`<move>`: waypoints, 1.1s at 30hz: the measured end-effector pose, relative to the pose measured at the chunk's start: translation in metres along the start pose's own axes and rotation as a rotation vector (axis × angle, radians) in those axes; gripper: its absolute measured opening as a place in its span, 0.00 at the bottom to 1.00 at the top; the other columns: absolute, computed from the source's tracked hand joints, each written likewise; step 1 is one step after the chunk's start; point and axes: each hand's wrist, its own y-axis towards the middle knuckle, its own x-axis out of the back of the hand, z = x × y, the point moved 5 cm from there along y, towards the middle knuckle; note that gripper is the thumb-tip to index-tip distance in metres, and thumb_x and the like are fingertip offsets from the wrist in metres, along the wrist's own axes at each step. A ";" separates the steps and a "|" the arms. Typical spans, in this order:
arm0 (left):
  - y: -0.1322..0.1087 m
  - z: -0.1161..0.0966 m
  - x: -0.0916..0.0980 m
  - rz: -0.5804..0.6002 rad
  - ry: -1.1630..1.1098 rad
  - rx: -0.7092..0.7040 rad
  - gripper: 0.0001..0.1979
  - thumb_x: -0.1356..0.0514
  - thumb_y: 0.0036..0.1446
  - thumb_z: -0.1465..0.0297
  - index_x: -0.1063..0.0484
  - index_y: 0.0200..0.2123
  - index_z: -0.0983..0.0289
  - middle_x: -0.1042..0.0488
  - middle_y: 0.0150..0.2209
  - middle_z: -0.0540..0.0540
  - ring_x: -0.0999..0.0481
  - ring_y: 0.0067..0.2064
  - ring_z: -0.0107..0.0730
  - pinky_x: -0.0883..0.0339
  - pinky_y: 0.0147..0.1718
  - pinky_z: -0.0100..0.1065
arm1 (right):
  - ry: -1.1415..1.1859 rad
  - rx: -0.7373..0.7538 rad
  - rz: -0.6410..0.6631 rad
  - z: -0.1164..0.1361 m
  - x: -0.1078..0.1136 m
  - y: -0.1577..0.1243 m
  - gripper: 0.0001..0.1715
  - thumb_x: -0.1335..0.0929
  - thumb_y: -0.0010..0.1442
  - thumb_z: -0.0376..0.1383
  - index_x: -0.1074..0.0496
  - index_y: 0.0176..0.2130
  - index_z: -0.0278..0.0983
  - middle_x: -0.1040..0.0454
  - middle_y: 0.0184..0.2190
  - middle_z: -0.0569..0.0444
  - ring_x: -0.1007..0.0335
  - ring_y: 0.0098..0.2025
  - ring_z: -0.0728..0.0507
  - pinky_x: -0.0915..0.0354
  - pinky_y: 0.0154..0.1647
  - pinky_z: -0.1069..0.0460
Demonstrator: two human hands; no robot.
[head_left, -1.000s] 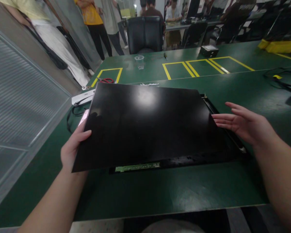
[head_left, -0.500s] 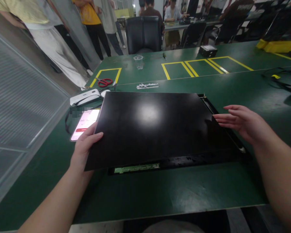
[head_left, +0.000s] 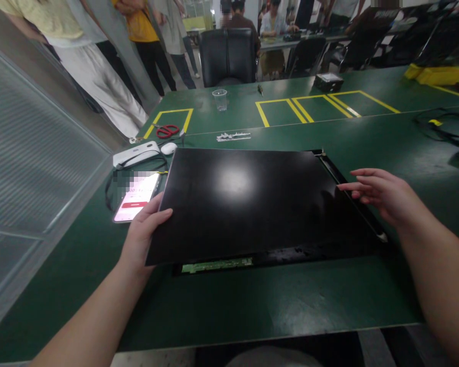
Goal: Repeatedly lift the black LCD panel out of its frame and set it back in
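A glossy black panel (head_left: 245, 204) lies over a black frame (head_left: 367, 219), its left edge raised. My left hand (head_left: 145, 229) grips that left edge, thumb on top and fingers beneath. At the panel's right edge is my right hand (head_left: 386, 196), fingers apart, the index fingertip touching or just over the edge. A green circuit strip (head_left: 218, 265) shows below the panel's near edge. Beside my left hand lies a lit phone (head_left: 137, 196).
Behind the phone are a white device (head_left: 136, 154) with cables, a white mouse (head_left: 169, 148) and red scissors (head_left: 167, 131). Farther back stand a plastic cup (head_left: 221, 100) and a black box (head_left: 328, 81). Cables (head_left: 441, 130) lie at right. People stand and sit beyond the table.
My left hand and the panel's left edge have shifted slightly right, uncovering more of the mouse and phone. The fingers of my right hand have bent somewhat, with the index finger still extended.
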 end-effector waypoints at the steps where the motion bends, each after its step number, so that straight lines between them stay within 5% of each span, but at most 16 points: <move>1: 0.000 0.000 0.000 0.000 0.010 0.005 0.27 0.23 0.46 0.69 0.15 0.53 0.58 0.12 0.46 0.55 0.14 0.50 0.55 0.18 0.51 0.41 | -0.006 0.004 0.001 0.000 0.000 0.000 0.20 0.25 0.45 0.39 0.27 0.39 0.41 0.17 0.31 0.46 0.28 0.25 0.47 0.39 0.18 0.57; 13: 0.000 0.007 -0.012 0.062 0.111 0.070 0.33 0.23 0.45 0.65 0.18 0.57 0.59 0.13 0.50 0.56 0.15 0.52 0.58 0.17 0.47 0.44 | -0.041 -0.006 -0.119 0.008 0.003 -0.002 0.14 0.26 0.46 0.35 0.28 0.36 0.40 0.18 0.28 0.48 0.33 0.21 0.50 0.43 0.15 0.59; 22: 0.000 0.008 -0.014 0.074 0.084 0.115 0.30 0.21 0.42 0.69 0.16 0.51 0.59 0.13 0.48 0.57 0.14 0.50 0.56 0.16 0.47 0.43 | -0.095 -0.021 -0.148 0.009 0.002 -0.005 0.10 0.28 0.50 0.33 0.26 0.36 0.38 0.18 0.28 0.47 0.34 0.21 0.52 0.44 0.17 0.60; 33: 0.001 0.012 -0.017 0.128 0.057 0.207 0.30 0.19 0.40 0.71 0.15 0.50 0.61 0.12 0.47 0.59 0.12 0.47 0.54 0.15 0.45 0.41 | -0.229 0.026 -0.161 0.004 0.007 -0.001 0.15 0.26 0.46 0.39 0.24 0.37 0.39 0.18 0.31 0.50 0.34 0.25 0.50 0.41 0.23 0.55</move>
